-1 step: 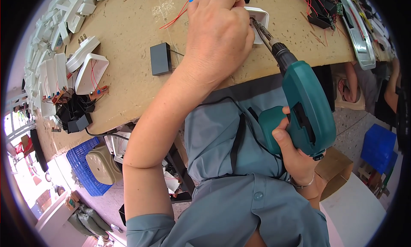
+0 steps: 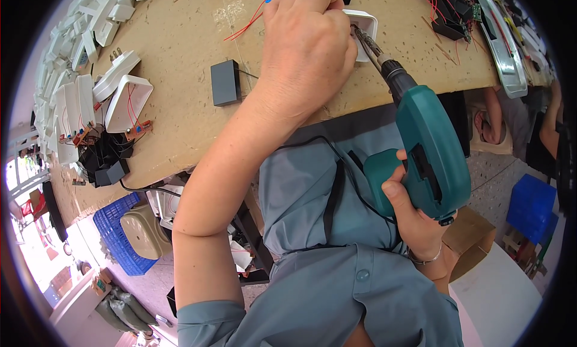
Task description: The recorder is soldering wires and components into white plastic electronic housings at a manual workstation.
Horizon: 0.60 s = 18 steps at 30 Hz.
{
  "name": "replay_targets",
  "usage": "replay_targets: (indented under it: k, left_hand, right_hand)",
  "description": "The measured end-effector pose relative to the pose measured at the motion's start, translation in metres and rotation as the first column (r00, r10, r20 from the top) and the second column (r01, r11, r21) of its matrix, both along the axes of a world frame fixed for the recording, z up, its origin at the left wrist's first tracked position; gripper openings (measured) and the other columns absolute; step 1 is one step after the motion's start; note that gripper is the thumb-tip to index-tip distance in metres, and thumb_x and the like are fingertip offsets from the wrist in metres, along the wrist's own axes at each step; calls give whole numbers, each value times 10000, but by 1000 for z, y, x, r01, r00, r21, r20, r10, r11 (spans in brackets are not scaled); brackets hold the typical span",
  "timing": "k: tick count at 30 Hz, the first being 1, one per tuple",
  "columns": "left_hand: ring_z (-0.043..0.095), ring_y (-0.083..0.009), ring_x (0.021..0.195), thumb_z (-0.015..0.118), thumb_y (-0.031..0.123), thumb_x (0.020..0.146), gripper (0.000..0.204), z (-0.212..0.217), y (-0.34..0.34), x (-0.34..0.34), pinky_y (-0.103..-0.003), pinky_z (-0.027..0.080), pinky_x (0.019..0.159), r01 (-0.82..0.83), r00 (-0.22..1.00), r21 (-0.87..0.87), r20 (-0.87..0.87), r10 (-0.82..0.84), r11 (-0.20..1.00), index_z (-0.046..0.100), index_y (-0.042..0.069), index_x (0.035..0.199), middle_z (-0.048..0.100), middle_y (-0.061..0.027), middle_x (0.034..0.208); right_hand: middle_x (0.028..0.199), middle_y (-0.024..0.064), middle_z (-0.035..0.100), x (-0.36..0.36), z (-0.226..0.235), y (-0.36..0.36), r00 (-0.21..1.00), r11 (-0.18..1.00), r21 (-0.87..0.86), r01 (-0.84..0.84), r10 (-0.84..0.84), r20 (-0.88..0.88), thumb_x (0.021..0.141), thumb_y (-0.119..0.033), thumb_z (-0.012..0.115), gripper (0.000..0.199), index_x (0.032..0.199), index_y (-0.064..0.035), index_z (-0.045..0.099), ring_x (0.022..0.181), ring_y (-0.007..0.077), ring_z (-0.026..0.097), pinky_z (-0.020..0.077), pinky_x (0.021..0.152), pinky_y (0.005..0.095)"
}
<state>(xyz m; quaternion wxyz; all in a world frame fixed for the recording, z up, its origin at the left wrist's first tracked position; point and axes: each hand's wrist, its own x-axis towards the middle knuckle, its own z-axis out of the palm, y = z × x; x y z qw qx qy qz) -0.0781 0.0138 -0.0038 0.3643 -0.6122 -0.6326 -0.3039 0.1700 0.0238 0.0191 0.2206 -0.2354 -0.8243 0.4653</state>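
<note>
My right hand grips the handle of a teal pistol-shaped soldering gun with a black collar. Its dark metal tip reaches into a small white plastic housing near the table's front edge. Bent over that housing from the left, my left hand has its fingers curled together. Its fingertips are hidden behind the knuckles, so what they pinch cannot be made out. Left of my wrist a dark box-shaped part with a black lead rests on the table. Beyond my hand lie red wires with a small blue component.
White housings are heaped at the far left, with wired ones nearer. Black parts with red wires and a metal tray lie at the right. A blue basket stands below left. Another person's arm shows at right.
</note>
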Motion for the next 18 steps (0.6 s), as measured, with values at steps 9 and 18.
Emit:
replay_targets:
  k: [9, 18]
  left_hand:
    - [508, -295, 741, 595, 37, 612, 65, 0, -6, 4, -378, 411, 654, 32, 992, 10, 122, -33, 999, 552, 5, 648, 527, -110, 817]
    - [507, -294, 747, 591, 36, 610, 60, 25, -16, 19, -378, 405, 656, 21, 935, -144, 353, 32, 989, 552, 6, 644, 527, -113, 818]
  right_hand:
    - [1062, 149, 523, 0, -5, 0, 999, 990, 135, 41, -41, -8, 700, -83, 719, 482, 1099, 51, 484, 754, 192, 583, 481, 634, 271]
    - [1069, 125, 524, -1, -3, -2, 998, 997, 67, 46, -43, -44, 713, -69, 707, 453, 1093, 45, 488, 667, 135, 585, 480, 591, 238]
